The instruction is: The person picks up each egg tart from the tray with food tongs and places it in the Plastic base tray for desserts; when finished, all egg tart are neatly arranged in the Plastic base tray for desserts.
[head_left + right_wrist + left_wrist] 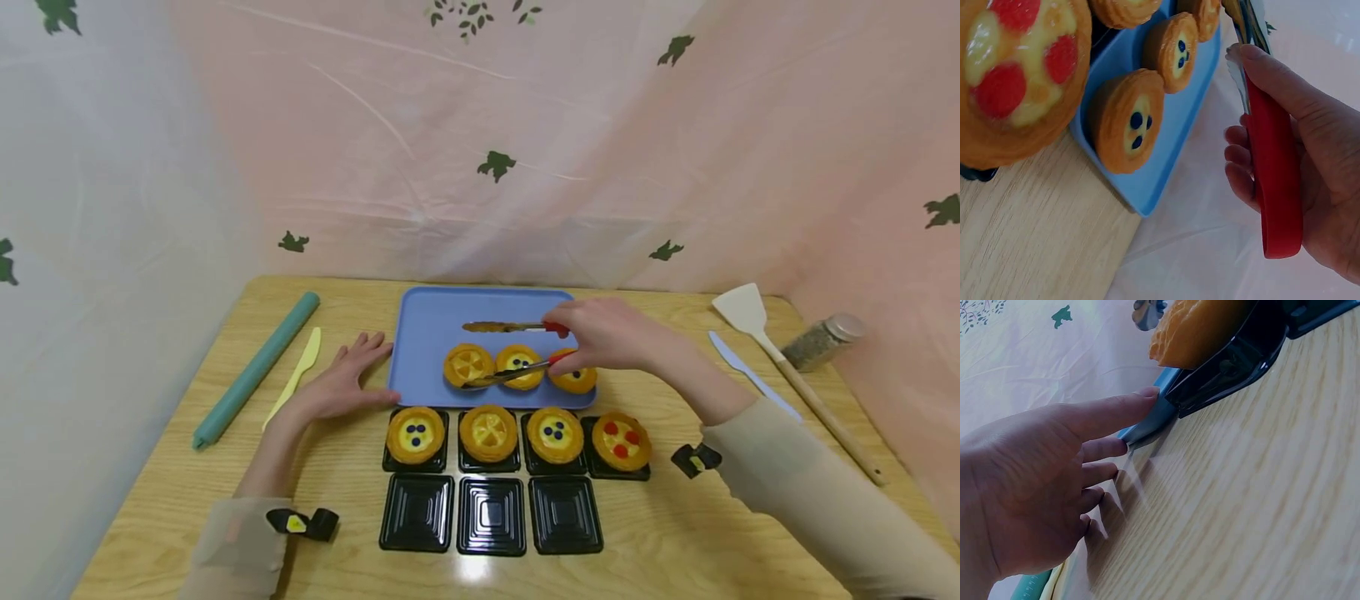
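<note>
My right hand (611,332) grips red-handled tongs (1279,169), their arms spread apart over the blue tray (427,312). Nothing sits between the tong tips; the lower arm overlaps the egg tarts in the head view. Three tarts stand in a row on the tray: one with yellow fruit pieces (469,366), one with blueberries (519,367) and another with blueberries (1129,122), partly behind the right hand in the head view. With fingers extended, my left hand (347,385) rests at the tray's left edge, its thumb by the near corner.
In front of the tray, black square trays hold several tarts, including one with red berries (621,442). Nearer stand three bare black trays (491,515). A green rolling pin (258,367) and yellow knife (303,367) lie left; a blue knife (750,375), spatula (780,358) and jar (822,342) right.
</note>
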`<state>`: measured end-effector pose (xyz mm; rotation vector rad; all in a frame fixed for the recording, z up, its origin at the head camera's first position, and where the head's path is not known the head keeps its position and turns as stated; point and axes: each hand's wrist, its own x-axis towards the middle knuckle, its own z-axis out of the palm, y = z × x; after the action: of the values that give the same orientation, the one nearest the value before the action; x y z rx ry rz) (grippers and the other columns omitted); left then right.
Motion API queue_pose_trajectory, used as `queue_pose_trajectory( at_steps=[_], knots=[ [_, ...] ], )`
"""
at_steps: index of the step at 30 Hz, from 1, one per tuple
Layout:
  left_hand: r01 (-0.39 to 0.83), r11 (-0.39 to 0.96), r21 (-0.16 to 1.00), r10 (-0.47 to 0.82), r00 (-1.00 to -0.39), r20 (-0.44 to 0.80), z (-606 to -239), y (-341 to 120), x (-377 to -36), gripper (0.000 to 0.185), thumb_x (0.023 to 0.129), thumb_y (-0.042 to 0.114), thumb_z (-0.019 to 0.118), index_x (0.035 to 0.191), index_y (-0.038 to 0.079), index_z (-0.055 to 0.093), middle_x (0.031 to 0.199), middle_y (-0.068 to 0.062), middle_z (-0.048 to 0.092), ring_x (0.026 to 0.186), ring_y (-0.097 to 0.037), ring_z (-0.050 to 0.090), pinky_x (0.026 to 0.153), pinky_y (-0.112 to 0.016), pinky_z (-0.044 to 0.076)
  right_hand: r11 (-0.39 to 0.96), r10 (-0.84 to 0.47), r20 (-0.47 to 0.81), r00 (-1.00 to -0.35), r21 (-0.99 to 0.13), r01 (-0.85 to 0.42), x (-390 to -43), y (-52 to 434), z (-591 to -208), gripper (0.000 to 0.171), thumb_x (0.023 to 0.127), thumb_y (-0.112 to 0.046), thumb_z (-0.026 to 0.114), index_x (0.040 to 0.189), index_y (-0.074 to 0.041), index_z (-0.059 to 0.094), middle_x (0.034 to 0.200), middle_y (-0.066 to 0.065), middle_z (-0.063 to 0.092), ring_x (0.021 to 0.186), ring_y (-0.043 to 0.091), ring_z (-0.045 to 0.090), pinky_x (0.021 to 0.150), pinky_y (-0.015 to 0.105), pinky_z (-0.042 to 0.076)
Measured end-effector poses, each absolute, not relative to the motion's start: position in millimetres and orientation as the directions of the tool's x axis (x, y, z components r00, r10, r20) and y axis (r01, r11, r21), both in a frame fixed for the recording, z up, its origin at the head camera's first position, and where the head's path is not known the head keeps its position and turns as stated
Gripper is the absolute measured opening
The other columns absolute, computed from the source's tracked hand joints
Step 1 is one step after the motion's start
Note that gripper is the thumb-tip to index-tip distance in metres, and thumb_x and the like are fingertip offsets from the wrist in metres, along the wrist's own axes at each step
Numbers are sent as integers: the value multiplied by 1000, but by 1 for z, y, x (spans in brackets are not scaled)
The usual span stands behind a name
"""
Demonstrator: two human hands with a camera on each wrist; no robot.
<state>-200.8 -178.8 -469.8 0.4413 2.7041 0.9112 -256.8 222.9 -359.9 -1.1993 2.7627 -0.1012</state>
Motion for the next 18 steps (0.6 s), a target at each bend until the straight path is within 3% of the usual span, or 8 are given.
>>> queue_pose_trajectory(
  at_steps=[6, 13, 18],
  knots=[
    [200, 756, 623, 359, -923, -140, -470, -179, -200, 93, 90, 43, 76, 160, 1, 32, 171, -26, 14, 160, -48, -1, 129, -66, -3, 686, -728, -115, -676, -102, -721, -258, 221, -365, 48, 80, -52, 85, 103, -15, 65, 85, -2, 63, 68, 13, 50, 61, 26, 39],
    [199, 756, 623, 358, -923, -139, -471, -179, -201, 93, 90, 43, 77, 160, 0, 32, 171, -26, 14, 160, -49, -1, 129, -67, -3, 705, -707, -178, -684, -118, -699, -256, 221, -372, 56, 83, -53, 82, 115, -9, 66, 89, 3, 68, 67, 12, 51, 61, 26, 41],
    [203, 754, 625, 362, -922, -137, -471, -179, -201, 93, 90, 43, 77, 160, 0, 32, 171, -27, 14, 160, -49, -1, 129, -67, -3, 702, -710, -168, -684, -108, -704, -255, 221, -377, 59, 82, -55, 81, 115, -9, 67, 85, 1, 68, 65, 12, 50, 59, 26, 40]
  ],
)
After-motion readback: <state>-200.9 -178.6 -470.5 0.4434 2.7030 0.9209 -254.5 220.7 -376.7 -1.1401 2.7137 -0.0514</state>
